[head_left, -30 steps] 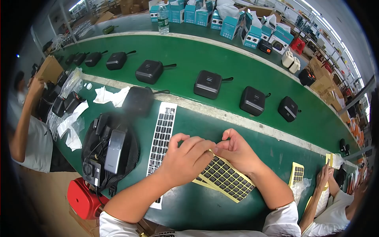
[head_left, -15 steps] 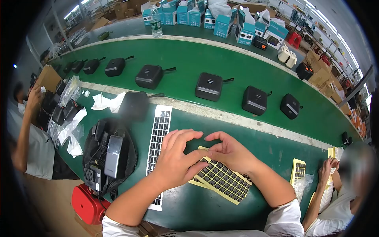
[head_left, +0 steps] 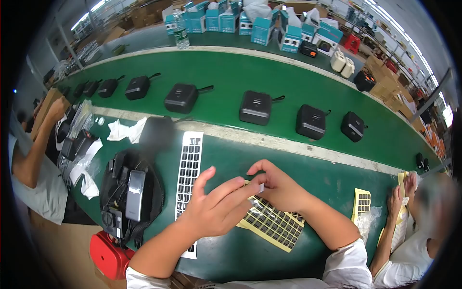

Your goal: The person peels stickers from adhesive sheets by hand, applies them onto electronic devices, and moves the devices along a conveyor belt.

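Note:
My right hand (head_left: 278, 187) pinches a small pale piece (head_left: 261, 188) between thumb and finger, above the yellow-edged sheet of dark rectangles (head_left: 276, 224). My left hand (head_left: 216, 204) is beside it with its fingers apart; its fingertips come close to the small piece, and whether they touch it I cannot tell. Part of the yellow sheet lies hidden under both hands. Left of my left hand, a long white sheet with black rectangles (head_left: 188, 168) lies on the green table (head_left: 211, 250).
Black cases with straps (head_left: 255, 107) stand along the green belt (head_left: 216, 72). A dark bag (head_left: 154, 192) with a grey power bank (head_left: 136, 195) lies at left, above a red stool (head_left: 108, 255). People sit at both sides. Blue boxes (head_left: 262, 31) line the back.
The small pale piece now shows at my right fingertips. My left hand has lowered slightly and its fingers have spread. The whole view has shifted a little.

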The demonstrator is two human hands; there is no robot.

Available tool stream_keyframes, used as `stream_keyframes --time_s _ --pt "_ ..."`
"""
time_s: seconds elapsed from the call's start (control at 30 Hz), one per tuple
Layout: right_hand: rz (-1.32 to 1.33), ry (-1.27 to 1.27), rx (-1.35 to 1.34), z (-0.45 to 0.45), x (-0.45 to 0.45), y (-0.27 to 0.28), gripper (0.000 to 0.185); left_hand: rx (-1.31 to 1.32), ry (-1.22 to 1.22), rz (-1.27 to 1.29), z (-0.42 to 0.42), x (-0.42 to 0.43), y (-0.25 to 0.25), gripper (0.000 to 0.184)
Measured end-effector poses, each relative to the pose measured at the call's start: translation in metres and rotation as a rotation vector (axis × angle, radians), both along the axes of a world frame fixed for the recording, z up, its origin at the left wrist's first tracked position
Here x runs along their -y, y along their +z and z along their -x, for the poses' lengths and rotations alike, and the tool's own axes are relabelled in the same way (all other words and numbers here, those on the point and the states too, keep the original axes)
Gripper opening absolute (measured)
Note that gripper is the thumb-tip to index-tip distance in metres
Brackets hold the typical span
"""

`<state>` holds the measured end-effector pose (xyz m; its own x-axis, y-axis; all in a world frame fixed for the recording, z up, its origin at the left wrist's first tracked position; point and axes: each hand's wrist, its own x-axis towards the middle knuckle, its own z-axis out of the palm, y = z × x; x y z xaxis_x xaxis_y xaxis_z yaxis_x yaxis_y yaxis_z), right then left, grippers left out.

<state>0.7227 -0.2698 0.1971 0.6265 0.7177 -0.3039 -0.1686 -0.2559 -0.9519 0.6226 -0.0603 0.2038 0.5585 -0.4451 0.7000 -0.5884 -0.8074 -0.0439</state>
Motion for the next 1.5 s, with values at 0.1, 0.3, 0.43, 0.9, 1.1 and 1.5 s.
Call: stream_keyframes --time_s 0.1,0.3,0.43,0.9,1.1,1.5 --pt "0.361 0.040 0.894 -0.027 0.022 0.037 0.063 -0.096 0.025 0.268 0.005 -0.002 0.004 0.008" --pt "0.859 0.050 1.054 -0.178 0.138 0.041 0.124 -0.283 0.068 0.590 -0.004 -0.012 0.017 0.006" --pt "0.551 -0.042 0.851 -0.190 0.148 0.020 0.107 -0.486 0.038 0.816 -0.010 0.001 0.036 0.007" --pt "-0.506 0.036 0.070 -0.041 0.028 0.078 0.104 -0.196 -0.036 0.589 -0.041 0.027 0.090 0.012" --pt "-0.497 0.047 -0.011 -0.036 0.031 0.083 0.103 -0.093 0.015 0.474 -0.039 0.030 0.095 0.017" --pt "-0.515 0.038 -0.093 -0.031 0.032 0.085 0.100 -0.048 0.070 0.485 -0.036 0.037 0.092 0.019"
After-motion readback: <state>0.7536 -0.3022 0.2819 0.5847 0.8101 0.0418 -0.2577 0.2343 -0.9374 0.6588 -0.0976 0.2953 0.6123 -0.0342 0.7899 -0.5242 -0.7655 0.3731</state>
